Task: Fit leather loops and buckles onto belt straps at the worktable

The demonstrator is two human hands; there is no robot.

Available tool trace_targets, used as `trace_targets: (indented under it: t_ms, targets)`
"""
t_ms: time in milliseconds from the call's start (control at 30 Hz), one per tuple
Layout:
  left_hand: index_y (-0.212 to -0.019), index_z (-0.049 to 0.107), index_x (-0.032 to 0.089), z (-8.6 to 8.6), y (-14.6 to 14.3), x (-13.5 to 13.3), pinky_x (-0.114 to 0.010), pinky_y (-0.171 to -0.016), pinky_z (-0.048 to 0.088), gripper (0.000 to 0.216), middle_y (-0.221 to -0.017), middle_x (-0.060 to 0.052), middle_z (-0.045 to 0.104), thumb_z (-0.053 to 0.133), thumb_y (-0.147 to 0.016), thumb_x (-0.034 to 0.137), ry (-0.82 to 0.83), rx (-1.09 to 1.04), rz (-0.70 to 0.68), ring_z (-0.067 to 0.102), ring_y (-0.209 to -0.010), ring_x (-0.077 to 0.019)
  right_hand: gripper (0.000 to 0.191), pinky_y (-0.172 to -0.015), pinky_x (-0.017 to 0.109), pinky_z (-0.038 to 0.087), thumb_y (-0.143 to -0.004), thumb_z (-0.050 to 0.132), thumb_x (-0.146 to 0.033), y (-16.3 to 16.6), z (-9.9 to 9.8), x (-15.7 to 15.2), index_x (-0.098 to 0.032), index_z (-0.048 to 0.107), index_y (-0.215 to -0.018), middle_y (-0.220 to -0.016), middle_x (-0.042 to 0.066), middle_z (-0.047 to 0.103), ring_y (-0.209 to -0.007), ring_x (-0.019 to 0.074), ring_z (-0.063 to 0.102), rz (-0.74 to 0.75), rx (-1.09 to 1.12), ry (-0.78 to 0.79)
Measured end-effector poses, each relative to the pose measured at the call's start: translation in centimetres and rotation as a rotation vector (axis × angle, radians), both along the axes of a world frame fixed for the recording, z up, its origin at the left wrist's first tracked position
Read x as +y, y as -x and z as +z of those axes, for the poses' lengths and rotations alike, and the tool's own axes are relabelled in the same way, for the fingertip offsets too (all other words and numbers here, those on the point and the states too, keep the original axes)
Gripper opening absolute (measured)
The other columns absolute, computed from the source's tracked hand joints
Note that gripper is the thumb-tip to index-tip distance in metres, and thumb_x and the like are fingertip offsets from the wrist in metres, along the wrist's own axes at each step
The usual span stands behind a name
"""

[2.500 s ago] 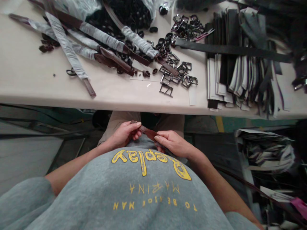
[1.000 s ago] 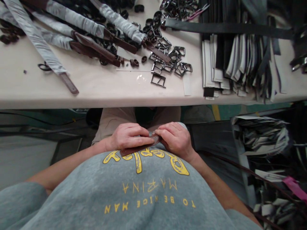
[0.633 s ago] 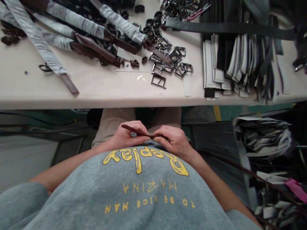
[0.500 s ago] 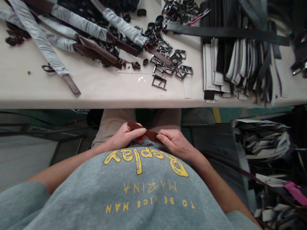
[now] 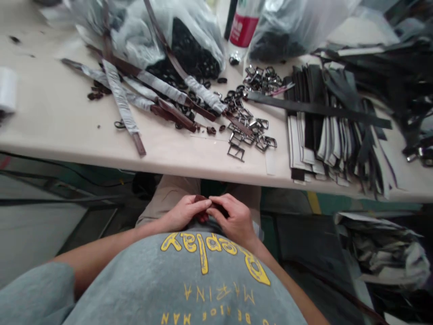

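In my lap, below the table edge, both hands meet on a short brown leather strap (image 5: pixel 200 198). My left hand (image 5: pixel 184 212) pinches its left end with fingers closed. My right hand (image 5: pixel 233 219) curls over its right end, fingertips touching those of the left. Most of the strap is hidden under the fingers. A grey shirt with yellow lettering fills the foreground.
The beige table (image 5: pixel 50 122) carries wrapped brown belts (image 5: pixel 158 92), a pile of metal buckles (image 5: pixel 248 131), small leather loops (image 5: pixel 211 130), stacked black and white strips (image 5: pixel 324 131), plastic bags (image 5: pixel 182 40) and a bottle (image 5: pixel 241 29). More strips lie in a heap (image 5: pixel 382 253) at the lower right.
My hands have come closer together over the strap, which now shows far less. The view has tilted up, showing the bags and bottle at the table's back.
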State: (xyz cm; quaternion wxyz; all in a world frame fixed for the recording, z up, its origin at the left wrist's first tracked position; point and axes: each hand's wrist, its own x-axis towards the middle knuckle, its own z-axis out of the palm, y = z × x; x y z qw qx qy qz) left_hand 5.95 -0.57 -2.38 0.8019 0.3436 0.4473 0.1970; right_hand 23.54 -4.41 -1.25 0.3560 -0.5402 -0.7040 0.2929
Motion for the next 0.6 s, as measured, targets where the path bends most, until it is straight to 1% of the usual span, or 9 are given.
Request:
trace_targets:
  t_ms: [100, 267, 433, 533, 600]
  targets:
    - [-0.069, 0.064, 0.014, -0.3, 0.2, 0.2, -0.026, -0.058, 0.042, 0.050, -0.061, -0.001, 0.062, 0.075, -0.068, 0.062, 0.005, -0.017, 0.048, 0.053, -0.055, -0.0119, 0.011, -0.070, 0.028, 0.057, -0.089, 0.068, -0.022, -0.1, -0.1, 0.3, -0.020, 0.073, -0.099, -0.083, 0.004, 0.073, -0.075, 0.0178, 0.070, -0.012, 0.004, -0.049]
    - [-0.071, 0.067, 0.013, -1.1, 0.5, 0.5, -0.027, -0.060, 0.040, 0.046, -0.063, -0.001, 0.063, 0.079, -0.064, 0.057, -0.001, -0.022, 0.123, 0.053, -0.058, -0.0123, 0.008, -0.064, 0.028, 0.059, -0.088, 0.068, -0.026, -0.1, -0.3, 0.6, -0.023, 0.072, -0.094, -0.080, 0.003, 0.074, -0.070, 0.0193, 0.072, -0.048, 0.023, -0.064]
    - [-0.067, 0.065, 0.014, -2.0, 0.6, 0.3, -0.029, -0.062, 0.040, 0.046, -0.060, 0.001, 0.061, 0.081, -0.061, 0.057, 0.008, -0.035, 0.135, 0.053, -0.057, -0.0125, 0.007, -0.061, 0.027, 0.058, -0.090, 0.066, -0.027, -0.1, -0.9, 0.6, -0.025, 0.072, -0.093, -0.076, 0.002, 0.072, -0.067, 0.0192, 0.071, 0.012, 0.003, -0.061]
    - [-0.068, 0.066, 0.015, -1.9, 0.8, 0.3, -0.028, -0.063, 0.041, 0.042, -0.060, 0.001, 0.060, 0.080, -0.063, 0.054, -0.028, -0.027, 0.106, 0.053, -0.057, -0.0125, 0.008, -0.061, 0.028, 0.059, -0.090, 0.065, -0.026, -0.4, -1.5, 0.8, -0.027, 0.072, -0.094, -0.076, 0.002, 0.071, -0.067, 0.0200, 0.071, 0.056, 0.001, -0.104]
    - [-0.074, 0.067, 0.015, -1.7, 1.1, 0.4, -0.028, -0.062, 0.042, 0.040, -0.061, 0.001, 0.061, 0.081, -0.062, 0.051, -0.075, -0.021, 0.101, 0.053, -0.057, -0.0126, 0.010, -0.060, 0.028, 0.059, -0.090, 0.063, -0.025, -0.6, -1.9, 0.9, -0.028, 0.071, -0.095, -0.075, 0.002, 0.071, -0.067, 0.0204, 0.071, 0.097, 0.001, -0.125]
